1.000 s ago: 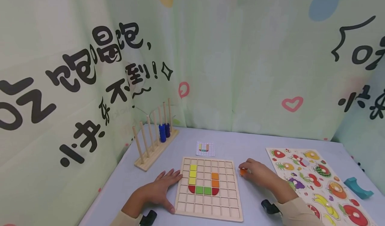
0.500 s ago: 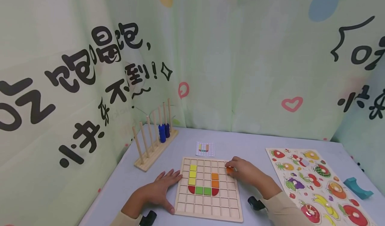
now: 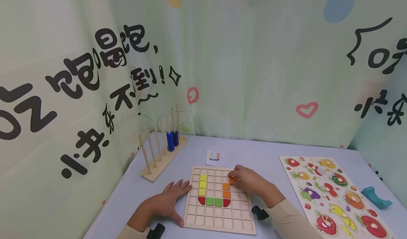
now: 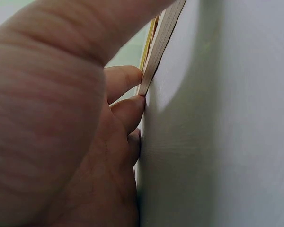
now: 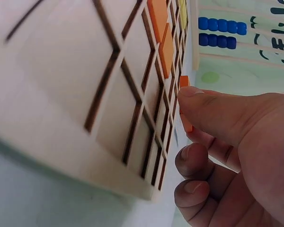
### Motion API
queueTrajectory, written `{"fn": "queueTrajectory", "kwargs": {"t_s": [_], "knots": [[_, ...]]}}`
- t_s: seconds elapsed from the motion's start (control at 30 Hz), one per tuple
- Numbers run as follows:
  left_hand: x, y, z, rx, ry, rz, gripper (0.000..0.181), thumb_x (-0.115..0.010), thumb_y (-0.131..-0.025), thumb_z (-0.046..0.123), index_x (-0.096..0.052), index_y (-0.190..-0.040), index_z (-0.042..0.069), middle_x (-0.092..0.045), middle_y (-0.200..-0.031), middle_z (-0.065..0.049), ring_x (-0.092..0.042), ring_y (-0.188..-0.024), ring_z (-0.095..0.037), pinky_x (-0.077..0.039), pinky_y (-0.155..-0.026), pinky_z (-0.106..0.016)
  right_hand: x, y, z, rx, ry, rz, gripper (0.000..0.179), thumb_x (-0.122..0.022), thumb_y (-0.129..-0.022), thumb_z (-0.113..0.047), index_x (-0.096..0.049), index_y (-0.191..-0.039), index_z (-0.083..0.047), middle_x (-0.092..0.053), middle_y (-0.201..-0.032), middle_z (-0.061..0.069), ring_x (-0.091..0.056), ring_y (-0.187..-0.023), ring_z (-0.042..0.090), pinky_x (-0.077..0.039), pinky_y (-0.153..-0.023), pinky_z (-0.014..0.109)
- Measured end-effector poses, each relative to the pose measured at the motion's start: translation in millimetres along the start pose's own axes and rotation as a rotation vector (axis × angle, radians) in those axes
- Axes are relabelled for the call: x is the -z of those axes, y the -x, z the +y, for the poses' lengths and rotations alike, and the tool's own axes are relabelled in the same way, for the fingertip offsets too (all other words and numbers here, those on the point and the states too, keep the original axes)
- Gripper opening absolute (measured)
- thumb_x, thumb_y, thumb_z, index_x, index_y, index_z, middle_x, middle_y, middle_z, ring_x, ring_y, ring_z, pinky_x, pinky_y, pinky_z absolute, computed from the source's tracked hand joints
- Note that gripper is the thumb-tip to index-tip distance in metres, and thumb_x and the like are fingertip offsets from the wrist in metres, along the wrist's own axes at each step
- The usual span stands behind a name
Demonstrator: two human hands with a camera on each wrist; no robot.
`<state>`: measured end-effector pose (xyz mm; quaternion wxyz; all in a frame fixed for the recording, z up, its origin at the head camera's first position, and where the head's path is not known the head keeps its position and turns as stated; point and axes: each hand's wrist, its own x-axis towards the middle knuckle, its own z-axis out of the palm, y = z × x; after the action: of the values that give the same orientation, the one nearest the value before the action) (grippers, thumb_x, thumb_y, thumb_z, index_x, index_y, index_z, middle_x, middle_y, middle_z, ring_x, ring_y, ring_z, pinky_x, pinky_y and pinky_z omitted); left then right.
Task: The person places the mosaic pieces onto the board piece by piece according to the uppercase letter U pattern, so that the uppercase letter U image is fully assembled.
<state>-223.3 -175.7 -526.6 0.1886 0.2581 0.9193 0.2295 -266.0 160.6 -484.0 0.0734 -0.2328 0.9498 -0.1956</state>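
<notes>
A wooden grid board [image 3: 219,219] lies on the table. Set in its cells are yellow square tiles [image 3: 202,185], red rounded tiles [image 3: 226,202], green tiles [image 3: 214,202] and two orange tiles [image 3: 226,190] in a U shape. My right hand [image 3: 251,180] pinches another orange tile [image 5: 184,81] between thumb and finger, just above the board's upper right part. Straight fingers of my left hand [image 3: 166,202] rest against the board's left edge, with the thumb at its lower left corner. In the left wrist view, the fingertips touch the board's side [image 4: 161,42].
Behind the board lies a small pattern card [image 3: 216,157] showing a coloured U. A peg stand [image 3: 165,163] with blue beads [image 3: 170,141] is at the back left. On the right are a fruit puzzle sheet [image 3: 330,193] and a teal curved block [image 3: 376,197].
My right hand has carried the orange tile leftward from beside the board to over its upper right cells. The left hand stays at the board's edge.
</notes>
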Motion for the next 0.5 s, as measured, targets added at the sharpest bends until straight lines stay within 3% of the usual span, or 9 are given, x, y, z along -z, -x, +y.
{"fn": "queueTrajectory", "kwargs": {"t_s": [0.5], "knots": [[-0.2,0.5,-0.7,-0.013,-0.004,0.008,0.121,-0.084,-0.053,0.066,-0.030,-0.154,0.025,-0.019,-0.161,0.005,-0.005,-0.148,-0.023,0.001,-0.116,-0.052,-11,-14.4,-9,0.038,-0.018,-0.005,0.025,-0.069,-0.091,-0.016,-0.072,-0.115,-0.011,-0.055,-0.098,-0.006,-0.051,-0.083,0.013,-0.052,-0.079,0.032]]}}
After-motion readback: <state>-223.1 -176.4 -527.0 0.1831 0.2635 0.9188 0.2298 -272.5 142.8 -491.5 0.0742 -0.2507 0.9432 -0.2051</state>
